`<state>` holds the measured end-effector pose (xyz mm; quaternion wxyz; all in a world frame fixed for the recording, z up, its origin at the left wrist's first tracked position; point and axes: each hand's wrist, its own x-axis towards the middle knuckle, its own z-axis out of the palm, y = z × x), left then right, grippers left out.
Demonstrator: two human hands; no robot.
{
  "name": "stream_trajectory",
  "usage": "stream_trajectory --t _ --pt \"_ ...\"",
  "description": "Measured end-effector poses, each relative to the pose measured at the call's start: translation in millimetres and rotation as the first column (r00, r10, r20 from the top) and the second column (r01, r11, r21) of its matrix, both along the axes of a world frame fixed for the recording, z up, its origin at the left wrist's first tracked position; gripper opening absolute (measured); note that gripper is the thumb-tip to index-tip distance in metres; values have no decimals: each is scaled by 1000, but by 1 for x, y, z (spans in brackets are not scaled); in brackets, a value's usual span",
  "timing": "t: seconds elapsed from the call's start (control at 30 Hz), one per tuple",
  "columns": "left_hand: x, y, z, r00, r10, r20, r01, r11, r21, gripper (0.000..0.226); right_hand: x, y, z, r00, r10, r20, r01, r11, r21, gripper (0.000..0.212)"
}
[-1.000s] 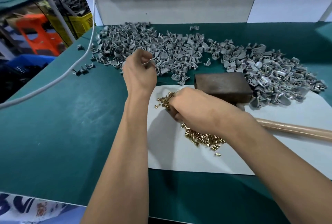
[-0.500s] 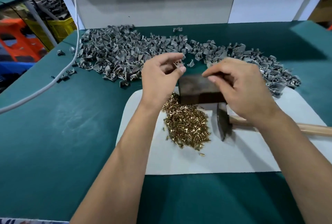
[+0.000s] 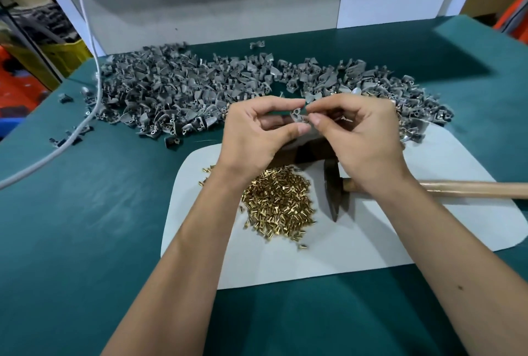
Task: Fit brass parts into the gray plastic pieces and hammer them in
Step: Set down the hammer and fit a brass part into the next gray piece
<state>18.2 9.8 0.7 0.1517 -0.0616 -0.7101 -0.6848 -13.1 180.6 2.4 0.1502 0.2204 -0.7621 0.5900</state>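
Both thumbs and forefingers pinch: my left hand (image 3: 257,133) grips one gray plastic piece (image 3: 297,115), my right hand (image 3: 363,138) something tiny that could slip, misaligned.

No readable text, label, brand, number or sign anywhere in view.
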Motion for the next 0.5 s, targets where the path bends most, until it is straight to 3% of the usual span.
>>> stream_trajectory --t 0.3,0.5 --pt "-1 2 1 998 36 -50 -39 998 -56 49 2 -3 -2 1000 7 -21 -8 998 -69 24" --pt "0 -1 0 999 20 -43 -22 999 -41 35 2 -2 -3 1000 8 -8 -8 1000 -7 24"
